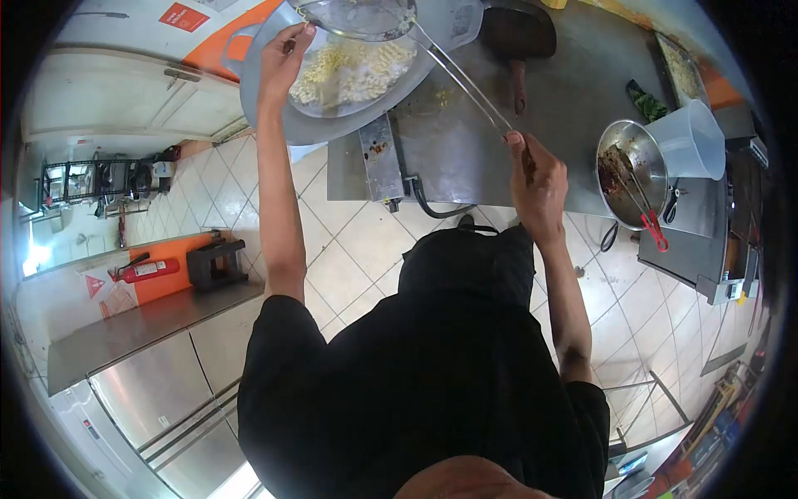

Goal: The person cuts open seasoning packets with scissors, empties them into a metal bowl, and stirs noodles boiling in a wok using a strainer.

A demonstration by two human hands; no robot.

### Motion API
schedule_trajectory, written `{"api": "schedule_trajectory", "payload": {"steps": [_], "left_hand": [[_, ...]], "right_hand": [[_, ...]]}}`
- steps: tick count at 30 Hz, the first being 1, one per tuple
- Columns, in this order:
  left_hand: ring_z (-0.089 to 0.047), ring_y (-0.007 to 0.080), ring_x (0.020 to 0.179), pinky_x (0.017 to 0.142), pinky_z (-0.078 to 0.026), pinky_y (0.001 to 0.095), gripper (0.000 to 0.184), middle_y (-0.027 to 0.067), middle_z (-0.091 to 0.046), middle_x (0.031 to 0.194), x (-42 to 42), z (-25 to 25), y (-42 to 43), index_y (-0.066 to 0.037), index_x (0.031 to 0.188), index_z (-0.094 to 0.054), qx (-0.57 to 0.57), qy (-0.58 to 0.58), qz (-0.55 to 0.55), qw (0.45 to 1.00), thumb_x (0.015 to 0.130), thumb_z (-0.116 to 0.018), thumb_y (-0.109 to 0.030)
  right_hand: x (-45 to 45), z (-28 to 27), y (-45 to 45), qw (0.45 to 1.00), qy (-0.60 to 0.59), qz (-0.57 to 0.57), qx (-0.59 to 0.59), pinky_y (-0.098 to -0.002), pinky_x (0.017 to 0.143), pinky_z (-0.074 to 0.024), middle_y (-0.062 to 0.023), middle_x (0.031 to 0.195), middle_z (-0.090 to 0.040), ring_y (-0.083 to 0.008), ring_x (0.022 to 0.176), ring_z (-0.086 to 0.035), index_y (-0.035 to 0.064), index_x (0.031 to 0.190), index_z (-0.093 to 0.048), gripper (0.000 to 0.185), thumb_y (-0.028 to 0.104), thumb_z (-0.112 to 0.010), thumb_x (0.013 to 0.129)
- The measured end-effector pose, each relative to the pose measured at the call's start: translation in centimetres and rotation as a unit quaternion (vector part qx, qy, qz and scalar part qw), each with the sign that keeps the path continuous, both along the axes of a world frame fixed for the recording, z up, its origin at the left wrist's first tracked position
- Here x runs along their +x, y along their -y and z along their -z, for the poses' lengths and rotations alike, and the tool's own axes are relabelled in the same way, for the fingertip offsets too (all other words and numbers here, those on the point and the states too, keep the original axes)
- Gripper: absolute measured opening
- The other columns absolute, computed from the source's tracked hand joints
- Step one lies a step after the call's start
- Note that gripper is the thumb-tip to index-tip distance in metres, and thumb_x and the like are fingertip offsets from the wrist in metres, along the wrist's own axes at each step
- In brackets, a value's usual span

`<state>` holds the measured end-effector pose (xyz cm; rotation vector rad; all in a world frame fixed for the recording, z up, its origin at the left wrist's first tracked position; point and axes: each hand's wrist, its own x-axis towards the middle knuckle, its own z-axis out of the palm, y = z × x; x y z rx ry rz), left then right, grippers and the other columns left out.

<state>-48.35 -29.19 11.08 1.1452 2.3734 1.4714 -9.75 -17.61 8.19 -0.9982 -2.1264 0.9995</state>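
My right hand [539,185] is closed around the long wire handle of a strainer [470,76]. The strainer's round mesh bowl is tilted over a large grey two-handled pan [332,127], partly cut off by the top edge. Pale yellow, noodle-like pieces [374,73] lie in the pan, in whitish liquid. Over the pan's left side, my left hand [285,60] has its fingers curled, thumb close to the strainer's rim. Whether it grips the rim or something small does not show.
Right of the pan, a dark skillet [517,35] lies on the steel worktop [565,91]. Farther right stand a metal bowl [619,137] with red-handled tongs [654,231] and a translucent plastic container [690,137]. Leafy greens [646,101] lie behind them. A fire extinguisher [150,270] is at left.
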Motion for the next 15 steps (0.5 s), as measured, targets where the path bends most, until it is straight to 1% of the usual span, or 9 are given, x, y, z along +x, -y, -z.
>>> {"api": "schedule_trajectory", "payload": {"steps": [3,4,6,7,9,10,12,13,15], "left_hand": [[-0.039,0.0057,0.065,0.060,-0.033,0.0216,0.026,-0.0029,-0.054,0.074,-0.1,0.6,-0.1,-0.002,0.105,-0.069,0.025,-0.006,0.002,1.000,0.094,-0.061,-0.025],[-0.039,0.0057,0.065,0.060,-0.033,0.0216,0.026,-0.0029,-0.054,0.074,-0.3,0.9,-0.2,-0.002,0.105,-0.069,0.024,-0.006,0.004,1.000,0.094,-0.061,-0.025],[-0.041,0.0057,0.065,0.060,-0.033,0.0217,0.022,-0.0021,-0.060,0.077,-0.8,1.3,-0.3,-0.002,0.101,-0.070,0.078,-0.071,0.034,0.994,0.094,-0.060,-0.021],[-0.041,0.0057,0.065,0.060,-0.033,0.0217,0.022,-0.0021,-0.060,0.077,-1.1,1.5,-0.2,-0.002,0.101,-0.070,0.078,-0.070,0.035,0.994,0.094,-0.060,-0.021],[-0.042,0.0062,0.065,0.061,-0.034,0.0229,0.021,-0.0018,-0.063,0.080,-1.1,1.3,0.2,-0.002,0.100,-0.070,0.050,-0.127,0.034,0.990,0.095,-0.059,-0.018],[-0.042,0.0062,0.065,0.061,-0.034,0.0229,0.021,-0.0018,-0.063,0.080,-1.1,1.3,0.3,-0.002,0.100,-0.070,0.050,-0.127,0.033,0.990,0.095,-0.059,-0.018],[-0.036,0.0078,0.060,0.055,-0.032,0.0241,0.016,0.0002,-0.053,0.075,-1.2,1.3,0.8,-0.009,0.097,-0.073,0.033,-0.171,0.016,0.985,0.092,-0.060,-0.018],[-0.036,0.0078,0.060,0.055,-0.032,0.0241,0.016,0.0002,-0.053,0.075,-1.3,1.3,1.0,-0.009,0.097,-0.073,0.032,-0.171,0.016,0.985,0.092,-0.060,-0.018],[-0.038,0.0102,0.057,0.054,-0.034,0.0260,0.016,0.0039,-0.056,0.074,-1.4,1.2,1.6,-0.008,0.095,-0.073,-0.013,-0.233,-0.001,0.972,0.091,-0.061,-0.017]], "right_hand": [[0.1,-0.3,0.1,1.000,0.016,-0.001,0.001,-0.0348,0.046,-0.0320,-0.0095,0.052,-0.046,-0.0209,0.044,-0.040,0.0032,0.077,-0.060,0.034,0.031,-0.055,0.096],[0.1,-0.5,0.2,1.000,0.014,-0.004,0.001,-0.0354,0.046,-0.0330,-0.0101,0.053,-0.047,-0.0226,0.045,-0.041,0.0034,0.077,-0.060,0.033,0.030,-0.055,0.096],[0.1,-0.5,0.4,1.000,0.012,-0.006,0.001,-0.0360,0.047,-0.0340,-0.0107,0.054,-0.049,-0.0244,0.045,-0.042,0.0036,0.077,-0.060,0.032,0.030,-0.055,0.096],[0.1,-0.5,0.4,1.000,0.013,0.000,0.006,-0.0365,0.047,-0.0345,-0.0111,0.055,-0.050,-0.0258,0.046,-0.043,0.0038,0.078,-0.060,0.032,0.029,-0.055,0.096],[0.0,-0.3,0.5,1.000,0.013,0.005,0.011,-0.0370,0.047,-0.0350,-0.0115,0.056,-0.050,-0.0272,0.046,-0.043,0.0040,0.078,-0.060,0.031,0.029,-0.055,0.096],[-0.1,-0.2,0.5,0.999,0.004,0.015,0.030,-0.0374,0.047,-0.0351,-0.0118,0.055,-0.050,-0.0277,0.046,-0.043,0.0038,0.077,-0.059,0.032,0.029,-0.055,0.096],[-0.1,0.2,0.5,0.998,-0.004,0.024,0.049,-0.0378,0.047,-0.0352,-0.0121,0.055,-0.049,-0.0282,0.046,-0.043,0.0036,0.075,-0.058,0.032,0.029,-0.056,0.095],[-0.1,0.3,0.4,0.998,-0.006,0.036,0.059,-0.0379,0.047,-0.0346,-0.0123,0.055,-0.049,-0.0283,0.046,-0.043,0.0032,0.074,-0.057,0.033,0.028,-0.056,0.095],[0.0,0.4,0.3,0.996,-0.008,0.048,0.069,-0.0380,0.047,-0.0341,-0.0126,0.055,-0.048,-0.0284,0.046,-0.043,0.0028,0.073,-0.056,0.034,0.028,-0.056,0.095]]}}
